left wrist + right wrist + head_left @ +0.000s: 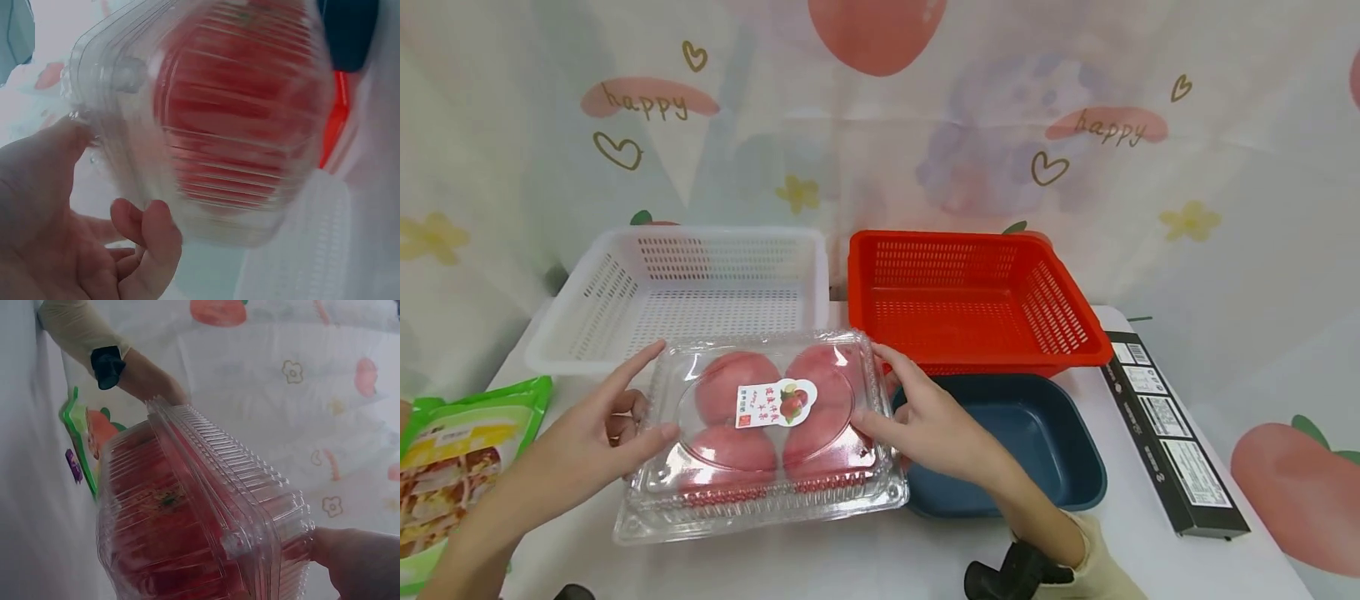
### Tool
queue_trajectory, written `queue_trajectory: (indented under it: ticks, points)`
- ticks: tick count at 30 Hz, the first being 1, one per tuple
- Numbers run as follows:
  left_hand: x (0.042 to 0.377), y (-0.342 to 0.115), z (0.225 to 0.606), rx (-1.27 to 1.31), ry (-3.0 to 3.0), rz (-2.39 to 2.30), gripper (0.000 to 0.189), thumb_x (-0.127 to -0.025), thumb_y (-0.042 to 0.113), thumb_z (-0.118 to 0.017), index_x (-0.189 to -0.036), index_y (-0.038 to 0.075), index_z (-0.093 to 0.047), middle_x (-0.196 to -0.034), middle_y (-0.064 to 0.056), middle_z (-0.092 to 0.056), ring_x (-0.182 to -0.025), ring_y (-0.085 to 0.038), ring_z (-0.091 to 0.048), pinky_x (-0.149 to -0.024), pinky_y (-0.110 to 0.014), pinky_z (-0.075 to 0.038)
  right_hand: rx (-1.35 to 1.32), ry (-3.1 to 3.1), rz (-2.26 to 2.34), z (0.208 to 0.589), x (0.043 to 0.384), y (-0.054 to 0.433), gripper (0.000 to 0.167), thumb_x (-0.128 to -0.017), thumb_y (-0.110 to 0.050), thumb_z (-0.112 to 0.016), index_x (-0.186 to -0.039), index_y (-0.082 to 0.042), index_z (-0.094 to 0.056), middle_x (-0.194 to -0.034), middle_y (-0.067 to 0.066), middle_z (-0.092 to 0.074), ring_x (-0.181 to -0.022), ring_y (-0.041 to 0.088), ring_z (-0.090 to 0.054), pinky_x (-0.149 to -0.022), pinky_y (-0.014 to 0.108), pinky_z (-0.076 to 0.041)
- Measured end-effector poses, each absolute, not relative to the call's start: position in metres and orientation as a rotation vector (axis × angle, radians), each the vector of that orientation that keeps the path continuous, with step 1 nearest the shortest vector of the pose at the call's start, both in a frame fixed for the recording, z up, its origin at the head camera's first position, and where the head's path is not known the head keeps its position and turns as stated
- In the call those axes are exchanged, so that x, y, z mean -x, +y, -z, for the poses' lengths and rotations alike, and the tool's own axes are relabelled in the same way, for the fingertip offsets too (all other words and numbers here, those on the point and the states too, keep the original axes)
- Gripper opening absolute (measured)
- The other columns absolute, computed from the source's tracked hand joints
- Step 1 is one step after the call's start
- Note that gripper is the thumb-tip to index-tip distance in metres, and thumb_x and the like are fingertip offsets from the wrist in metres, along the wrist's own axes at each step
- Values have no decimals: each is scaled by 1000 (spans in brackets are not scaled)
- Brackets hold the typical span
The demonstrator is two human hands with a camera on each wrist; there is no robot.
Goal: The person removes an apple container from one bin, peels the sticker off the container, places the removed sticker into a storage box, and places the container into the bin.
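A see-through plastic clamshell box of apples (736, 454) is held up over the front of the table, its lid closed and several red fruits inside. A white label with a fruit picture sits on the lid. My left hand (587, 433) grips the box's left edge, thumb at the rim. At the right edge, my right hand (928, 417) holds the box with its thumb on the lid and its other fingers partly hidden. In the left wrist view the left hand (94, 219) has its fingertips curled beside the ribbed base. Only part of the right hand (356, 556) shows in the right wrist view.
Behind the box stand a white basket (737, 312) and a red basket (955, 325). A dark blue basin (1037, 442) lies right, partly under my right arm. A green food bag (456, 475) is at far left, a long black box (1172, 433) at far right.
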State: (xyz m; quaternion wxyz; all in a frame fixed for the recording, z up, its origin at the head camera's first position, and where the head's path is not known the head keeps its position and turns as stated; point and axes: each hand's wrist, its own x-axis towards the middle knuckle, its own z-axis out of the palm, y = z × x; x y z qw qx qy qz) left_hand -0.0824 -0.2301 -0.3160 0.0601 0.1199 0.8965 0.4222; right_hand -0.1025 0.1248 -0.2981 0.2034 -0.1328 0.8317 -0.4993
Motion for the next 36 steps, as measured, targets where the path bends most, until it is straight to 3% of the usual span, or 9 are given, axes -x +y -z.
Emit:
queue_trajectory:
  ticks: [3, 8, 12, 19, 26, 36]
  points:
    - [80, -238, 313, -332, 2687, -1203, 87, -92, 27, -66, -152, 45, -7, -92, -9, -55, -59, -13, -56, -49, -27, -46, 377, 2248, 1399, 303, 104, 121, 89, -86, -34, -72, -154, -29, -13, -113, 14, -55, -61, 22, -67, -58, 38, -58]
    - [84, -247, 315, -339, 2669, -1068, 91, -90, 33, -67, -155, 35, -3, -85, -7, -52, -51, -13, -51, -44, -27, -43, 426, 2252, 1323, 312, 106, 116, 98, -84, -37, -73, -155, -30, -7, -111, 11, -52, -59, 25, -65, -60, 43, -58]
    - [88, -248, 320, -340, 2611, -1000, 94, -90, 37, -66, -156, 28, 0, -84, -5, -54, -53, -12, -53, -49, -26, -47, 432, 2257, 1280, 320, 110, 114, 99, -84, -39, -73, -156, -31, -4, -111, 11, -52, -55, 30, -64, -62, 42, -58]
    - [89, -248, 325, -347, 2482, -961, 98, -90, 40, -66, -155, 29, 7, -88, -6, -58, -55, -15, -57, -53, -27, -46, 467, 2248, 1259, 329, 110, 112, 102, -83, -39, -75, -151, -44, 1, -107, 13, -53, -56, 31, -64, -55, 46, -56]
    - [87, -253, 329, -408, 2375, -934, 95, -94, 36, -62, -154, 21, 10, -85, -5, -57, -51, -16, -58, -53, -27, -46, 483, 2178, 1250, 335, 107, 107, 82, -83, -37, -75, -145, -34, -22, -99, 9, -59, -58, 24, -65, -52, 44, -56]
    - [95, -265, 339, -455, 2272, -948, 94, -96, 32, -60, -152, 17, 13, -82, -6, -57, -55, -18, -60, -53, -30, -51, 467, 2186, 1264, 355, 105, 95, 82, -83, -39, -74, -146, -32, -23, -101, 7, -58, -54, 26, -64, -48, 40, -55]
